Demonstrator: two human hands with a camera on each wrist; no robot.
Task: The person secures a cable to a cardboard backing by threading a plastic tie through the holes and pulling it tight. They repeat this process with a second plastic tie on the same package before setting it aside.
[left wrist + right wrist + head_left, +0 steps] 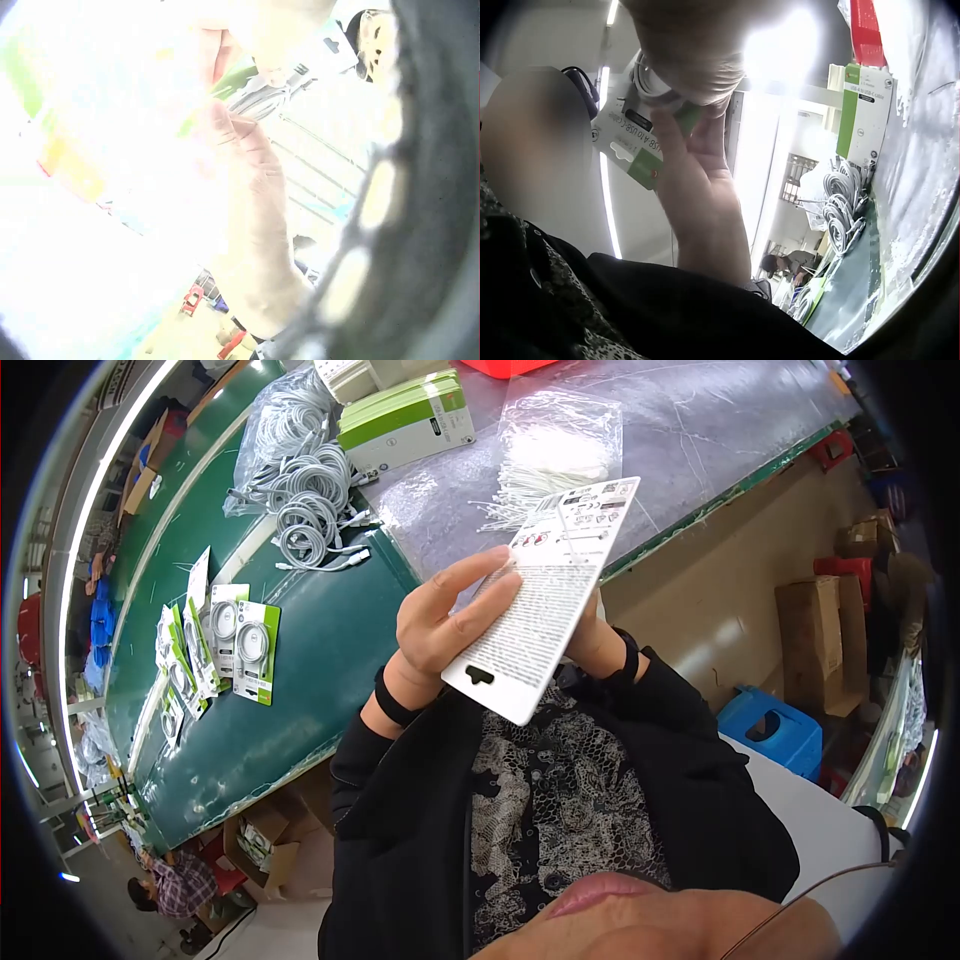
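A packaged USB cable on a white and green card (545, 605) is held up in front of the chest, its printed back facing the head camera. My left hand (445, 615) grips it from the left, with two fingers lying across the back. On the opposite side my right hand (597, 643) holds it, mostly hidden behind the card in the head view. From the right wrist, the card's front shows a coiled grey cable (649, 84) and a hang hole. The left wrist view is strongly overexposed, but the cable's loops appear close to the fingers.
Several packaged cables (255, 650) lie on the green table (300, 735) at left. Behind them are bundled grey cables (310, 510) and a stack of green and white cards (405, 430). A clear bag of white ties (555, 450) lies beyond the card. A blue stool (770, 730) stands right.
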